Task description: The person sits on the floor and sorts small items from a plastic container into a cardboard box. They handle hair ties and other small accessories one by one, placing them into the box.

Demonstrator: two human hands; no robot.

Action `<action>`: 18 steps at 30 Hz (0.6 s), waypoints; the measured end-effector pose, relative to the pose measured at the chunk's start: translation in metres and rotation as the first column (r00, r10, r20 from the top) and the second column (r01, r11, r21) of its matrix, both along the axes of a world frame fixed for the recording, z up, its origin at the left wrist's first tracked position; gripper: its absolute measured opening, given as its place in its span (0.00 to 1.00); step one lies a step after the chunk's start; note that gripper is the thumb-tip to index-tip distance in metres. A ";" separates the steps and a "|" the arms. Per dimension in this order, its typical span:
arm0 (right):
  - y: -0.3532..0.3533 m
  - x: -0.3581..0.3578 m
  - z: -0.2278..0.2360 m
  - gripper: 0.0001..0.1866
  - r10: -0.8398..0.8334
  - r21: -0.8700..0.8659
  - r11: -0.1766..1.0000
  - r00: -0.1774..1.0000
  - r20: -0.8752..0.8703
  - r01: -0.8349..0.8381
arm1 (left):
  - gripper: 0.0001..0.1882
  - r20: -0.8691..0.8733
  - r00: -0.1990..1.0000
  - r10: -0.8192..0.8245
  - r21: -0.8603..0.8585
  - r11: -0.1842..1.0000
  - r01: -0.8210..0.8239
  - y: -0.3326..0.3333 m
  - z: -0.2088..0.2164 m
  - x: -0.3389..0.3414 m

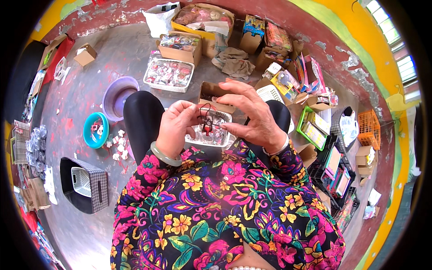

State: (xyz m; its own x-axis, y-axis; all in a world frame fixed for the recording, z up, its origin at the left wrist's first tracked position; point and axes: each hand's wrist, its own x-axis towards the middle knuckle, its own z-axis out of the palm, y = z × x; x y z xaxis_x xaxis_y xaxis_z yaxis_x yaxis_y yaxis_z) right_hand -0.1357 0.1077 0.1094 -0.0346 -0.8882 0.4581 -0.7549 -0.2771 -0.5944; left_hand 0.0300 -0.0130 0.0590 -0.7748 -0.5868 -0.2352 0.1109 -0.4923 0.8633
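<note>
My left hand point(175, 125) pinches a small dark cord trinket with a red piece point(207, 127) hanging from it; its exact kind is too small to tell. Thin dark loops of it stand up above the fingertips. My right hand point(261, 118) is beside it on the right, fingers spread and curved, with the thumb tip close to the trinket. Whether that thumb touches it I cannot make out. Below the hands, between my knees, sits a white plastic basket point(227, 118) with small packed pieces, and behind it a cardboard box point(211, 88) partly hidden by my right hand.
A purple basin point(109, 96) and a turquoise basin point(85, 132) stand on the floor at left, near scattered white bits point(120, 145). Ahead is a white basket of packets point(147, 84). At right are a green tray point(299, 128), black crates point(318, 177) and an orange crate point(369, 129).
</note>
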 end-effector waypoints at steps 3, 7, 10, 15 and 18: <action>0.004 -0.005 -0.007 0.21 -0.036 0.021 0.999 0.989 -0.141 0.040 | 0.06 -0.018 1.000 0.010 0.131 0.991 -0.007 -0.005 -0.002 0.002; 0.007 -0.004 -0.026 0.20 0.003 -0.023 1.000 1.000 0.026 -0.003 | 0.06 -0.052 0.998 -0.040 0.198 0.979 0.049 -0.004 -0.001 0.001; 0.004 0.001 -0.030 0.17 -0.033 -0.076 0.996 0.992 0.119 0.042 | 0.06 -0.013 0.999 -0.050 0.128 0.991 0.051 -0.002 -0.006 -0.002; -0.003 0.009 -0.027 0.13 -0.081 -0.118 0.990 0.997 -0.004 0.080 | 0.06 -0.007 1.000 -0.006 0.012 1.000 0.006 0.005 0.004 -0.001; -0.006 0.009 -0.031 0.11 -0.084 -0.143 0.987 0.990 -0.109 0.068 | 0.07 -0.032 0.999 -0.012 -0.053 0.999 0.010 0.007 0.003 -0.003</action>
